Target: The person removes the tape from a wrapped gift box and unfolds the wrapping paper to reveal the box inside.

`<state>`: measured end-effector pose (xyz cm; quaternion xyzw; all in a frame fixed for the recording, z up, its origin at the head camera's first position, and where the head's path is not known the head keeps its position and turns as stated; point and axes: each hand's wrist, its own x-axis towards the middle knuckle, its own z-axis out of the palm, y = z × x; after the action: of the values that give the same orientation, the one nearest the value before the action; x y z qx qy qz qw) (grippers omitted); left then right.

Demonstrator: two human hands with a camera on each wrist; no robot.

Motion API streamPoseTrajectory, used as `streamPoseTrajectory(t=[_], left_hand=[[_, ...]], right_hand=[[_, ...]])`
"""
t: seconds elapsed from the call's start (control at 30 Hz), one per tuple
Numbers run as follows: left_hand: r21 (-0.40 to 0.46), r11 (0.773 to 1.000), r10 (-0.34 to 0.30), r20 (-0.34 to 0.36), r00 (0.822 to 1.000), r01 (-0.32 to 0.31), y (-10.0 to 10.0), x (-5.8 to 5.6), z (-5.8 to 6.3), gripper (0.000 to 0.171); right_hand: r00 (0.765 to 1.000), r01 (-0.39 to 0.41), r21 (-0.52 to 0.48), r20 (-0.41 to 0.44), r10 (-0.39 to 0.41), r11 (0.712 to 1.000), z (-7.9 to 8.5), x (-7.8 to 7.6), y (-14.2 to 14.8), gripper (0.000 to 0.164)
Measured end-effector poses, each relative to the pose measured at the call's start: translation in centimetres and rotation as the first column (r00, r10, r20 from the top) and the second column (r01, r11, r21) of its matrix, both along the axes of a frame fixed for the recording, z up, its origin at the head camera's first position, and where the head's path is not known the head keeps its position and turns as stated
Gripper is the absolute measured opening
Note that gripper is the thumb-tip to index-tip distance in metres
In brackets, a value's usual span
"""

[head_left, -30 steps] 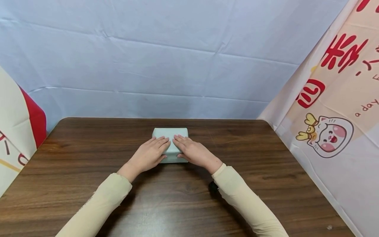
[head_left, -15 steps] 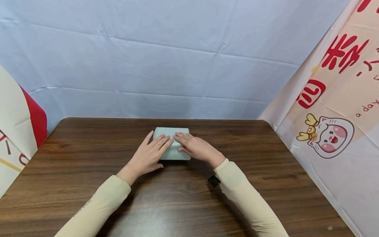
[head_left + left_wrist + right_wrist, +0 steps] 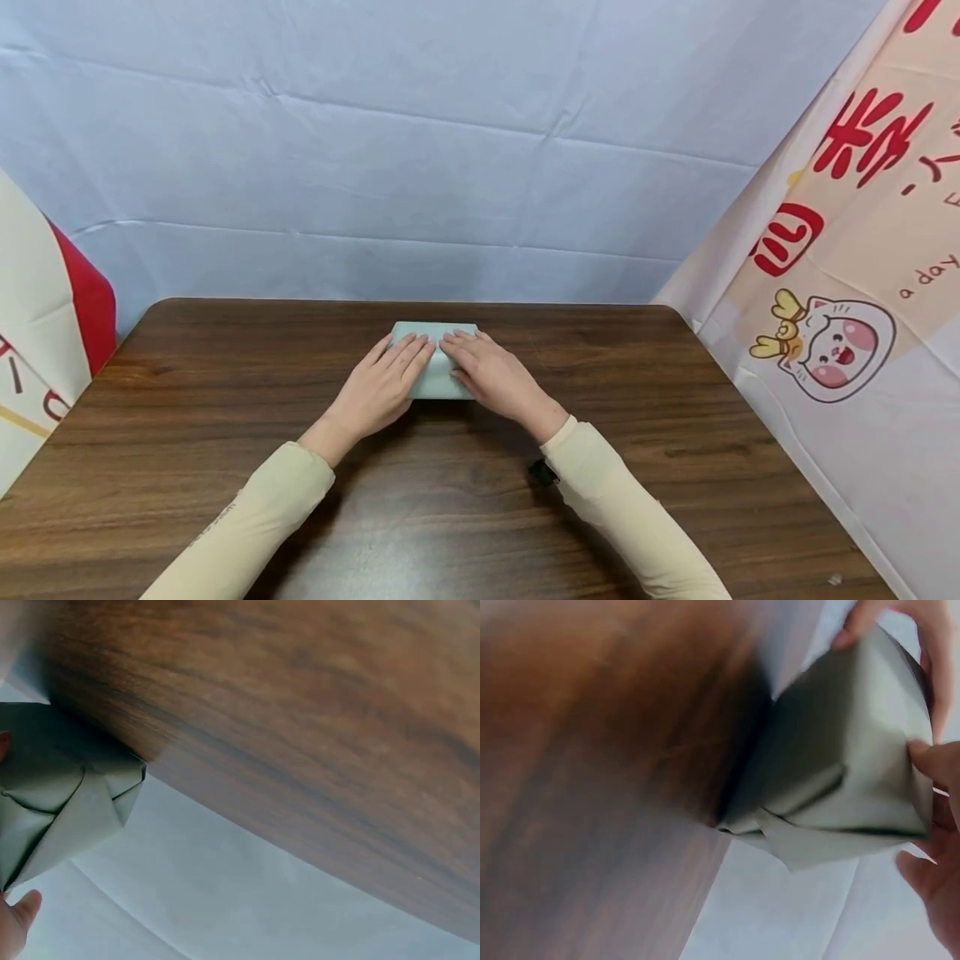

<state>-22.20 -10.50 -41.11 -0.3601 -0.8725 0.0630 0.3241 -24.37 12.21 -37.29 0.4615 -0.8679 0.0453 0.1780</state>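
A small block-shaped package wrapped in pale green paper (image 3: 441, 383) lies on the table near its far edge. My left hand (image 3: 367, 396) rests on its left part, fingers straight over the top. From the other side, my right hand (image 3: 501, 379) lies on the right part with its fingers extended. The fingertips of both hands come close together at the middle of the top. In the left wrist view, the wrapped package (image 3: 82, 787) shows creased, folded paper at its end. The right wrist view shows similar folds on the package (image 3: 877, 765), with fingers on its top and edge.
The dark wooden table (image 3: 420, 517) ends at a pale blue cloth backdrop (image 3: 405, 183). A printed cloth (image 3: 847, 250) hangs at the right, and another with a red patch (image 3: 86, 292) at the left. A small dark object (image 3: 542, 472) shows by the right cuff.
My left hand's fingers spread and its thumb came away from the package's front, then the hand drew together again on top. The package's front edge appears slightly farther back. My right hand shifted only slightly.
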Motion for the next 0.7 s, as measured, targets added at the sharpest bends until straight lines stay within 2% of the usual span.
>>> streamPoseTrajectory(t=[0.1,0.2,0.47,0.7], left_hand=[[0.006,1.0,-0.004,-0.014,1.0,0.004,-0.1,-0.2,0.1,0.089],[0.013,1.0,0.0,-0.031,1.0,0.0,-0.3,-0.3,0.2,0.091],[0.033,0.999,-0.004,-0.044,0.999,0.005,-0.5,-0.5,0.4,0.092],[0.046,0.999,-0.016,-0.069,0.997,0.019,-0.6,-0.5,0.5,0.091]], right_hand=[[0.99,0.003,0.029,-0.142,0.001,1.0,-0.6,0.6,0.0,0.054],[0.977,0.012,0.066,-0.211,0.002,0.998,-1.1,1.1,0.2,0.065],[0.955,0.068,0.113,-0.294,-0.032,0.991,-1.8,1.3,0.2,0.087],[0.953,0.09,0.111,-0.299,-0.053,0.99,-1.4,1.0,0.0,0.08]])
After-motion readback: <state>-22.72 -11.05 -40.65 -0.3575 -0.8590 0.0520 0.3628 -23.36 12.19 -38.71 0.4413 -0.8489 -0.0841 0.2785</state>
